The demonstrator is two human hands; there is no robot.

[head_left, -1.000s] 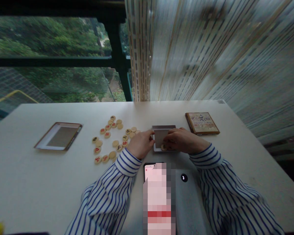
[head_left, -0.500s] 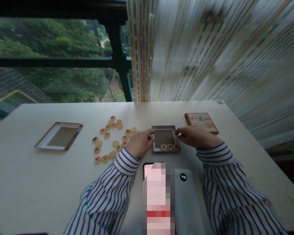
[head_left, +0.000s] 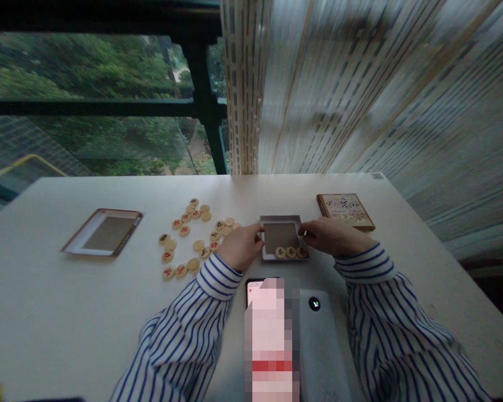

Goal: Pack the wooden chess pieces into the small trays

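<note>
A shallow open box with a grey-brown floor sits in front of me. Three xiangqi pieces, each with a black character, lie in a row along its near wall. My left hand is closed with thumb and forefinger at the box's left wall. At the right wall, the bent fingers of my right hand pinch the rim. Left of the box, several loose xiangqi pieces are scattered, some with red or black characters up and some blank side up. My left hand and cuff cover a few of them.
A second shallow tray or lid lies on the white table at left. A decorated flat box is behind my right hand. Nearer me are a phone and a white power bank. A curtain hangs beyond.
My right hand has shifted slightly left against the box's right wall. The box, the pieces and my left hand look nearly unchanged.
</note>
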